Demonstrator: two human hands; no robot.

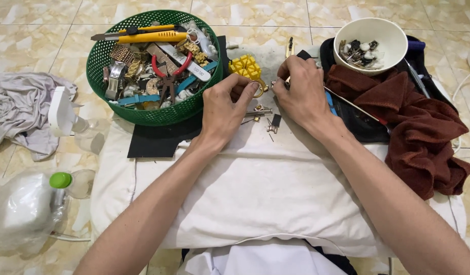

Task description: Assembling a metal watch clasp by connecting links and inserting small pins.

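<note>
My left hand (226, 104) pinches a small gold-coloured round watch case (259, 87) between thumb and fingers, over a white cushion (255, 188). My right hand (298, 91) is closed on a thin tool whose tip meets the case; the tool itself is mostly hidden by the fingers. A yellow plastic holder block (245, 66) sits just behind the case. Small metal parts (272, 124) and a pin lie on the cushion below my hands.
A green basket (102, 56) holds watch straps, a yellow utility knife, red pliers. A white bowl (393, 33) with small parts sits on a brown towel (423, 127). A spray bottle (67, 119), grey cloth (21, 109) and plastic bottle (26, 209) lie left.
</note>
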